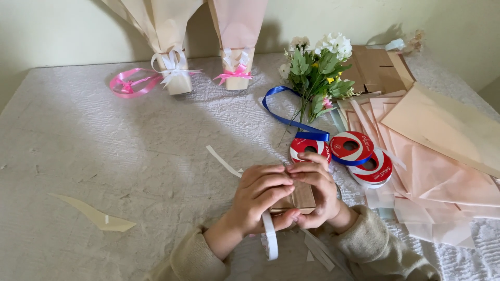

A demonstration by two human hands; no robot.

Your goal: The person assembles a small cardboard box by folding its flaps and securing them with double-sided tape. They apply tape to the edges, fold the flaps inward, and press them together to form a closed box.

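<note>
Sleeves of beige knit framed the bottom edge, and from them both hands met over a small brown box near the front of the table. Her left hand lay curled over the box's left side, fingers closed down on its top, while the right hand wrapped the far side, clamped on it with the fingertips touching the left hand's. A white ribbon ran out from under the left palm and hung toward the camera, so the step in hand looked like binding the box with ribbon; judging by the grip, the next move would call for keeping the ribbon taut with one hand while the other worked the loose end round, without letting the box turn. Only a strip of the box showed between the hands: plain, kraft-coloured, seemingly cardboard, its front face upright and squarish. Just beyond the hands sat three ribbon spools, red and white, one feeding a blue ribbon that curled back toward a bunch of flowers. Peach paper sheets fanned out to the right. At the back stood two wrapped cones, tied with white and pink bows, with a pink ribbon beside them.
</note>
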